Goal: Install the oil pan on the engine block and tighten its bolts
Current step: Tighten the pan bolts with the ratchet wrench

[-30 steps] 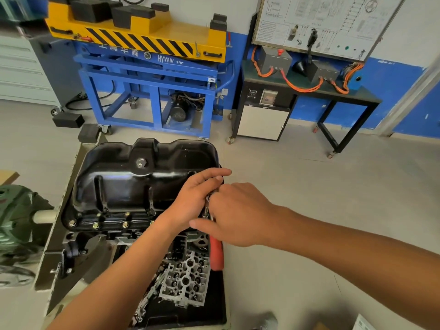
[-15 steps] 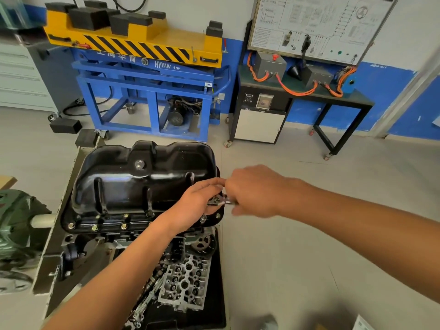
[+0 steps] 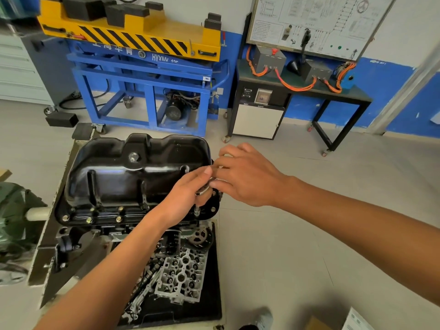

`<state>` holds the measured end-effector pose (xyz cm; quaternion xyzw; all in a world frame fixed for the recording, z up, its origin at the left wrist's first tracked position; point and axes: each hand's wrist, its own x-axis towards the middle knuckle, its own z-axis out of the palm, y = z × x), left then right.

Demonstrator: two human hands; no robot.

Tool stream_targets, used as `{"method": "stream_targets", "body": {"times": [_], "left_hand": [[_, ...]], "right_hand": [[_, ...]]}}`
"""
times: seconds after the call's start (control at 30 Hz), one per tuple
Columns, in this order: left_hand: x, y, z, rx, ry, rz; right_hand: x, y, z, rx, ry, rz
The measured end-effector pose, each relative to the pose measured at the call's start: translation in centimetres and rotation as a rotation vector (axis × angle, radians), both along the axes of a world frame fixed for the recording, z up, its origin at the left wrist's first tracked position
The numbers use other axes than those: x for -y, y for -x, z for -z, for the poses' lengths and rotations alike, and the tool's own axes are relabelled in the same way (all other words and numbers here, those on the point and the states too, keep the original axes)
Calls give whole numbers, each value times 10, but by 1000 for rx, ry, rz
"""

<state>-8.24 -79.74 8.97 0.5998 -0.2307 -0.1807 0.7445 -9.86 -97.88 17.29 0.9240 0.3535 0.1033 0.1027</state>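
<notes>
1. Left hand (image 3: 187, 195): the fingers are curled over the metal head of a socket tool (image 3: 202, 189) and grip it from above. The forearm reaches in from the lower left.
2. Socket tool: its short shaft stands roughly upright under the left hand, with the lower end on the right corner of the pan's flange.
3. Right hand (image 3: 246, 175): the fingers are lightly bent, and the fingertips meet those of the left hand at the tool head. Whether this hand has hold of any part of the tool cannot be determined; the contact area is hidden.
4. Oil pan (image 3: 133, 184): black, seated sump-up on the engine block (image 3: 76, 241), directly left of both hands. Flange bolts (image 3: 89, 220) show along its near edge. A drain plug (image 3: 133, 157) sits on the raised upper face.
5. Below the pan: an oil filter (image 3: 171, 241) and a cylinder head (image 3: 181, 279) lie on a black tray (image 3: 212, 301).
6. Background: a blue lift cart (image 3: 147, 91) with a yellow striped top stands behind the pan. To its right is a black bench (image 3: 345, 96) carrying orange cables (image 3: 295, 85).
</notes>
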Motion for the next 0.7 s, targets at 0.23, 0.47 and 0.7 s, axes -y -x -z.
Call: {"method": "stream_targets", "body": {"times": [0.23,0.47,0.7], "left_hand": [[14,6,4,32,-40,-275],[29,7,5,126,-45,-292],[25,9,-4,123,-87,-220]], "right_hand": [[-7,34,38,116,-395,200],[-28,77,44,-313,-840,556],[-47,94,30,-948,-1553,847]]}}
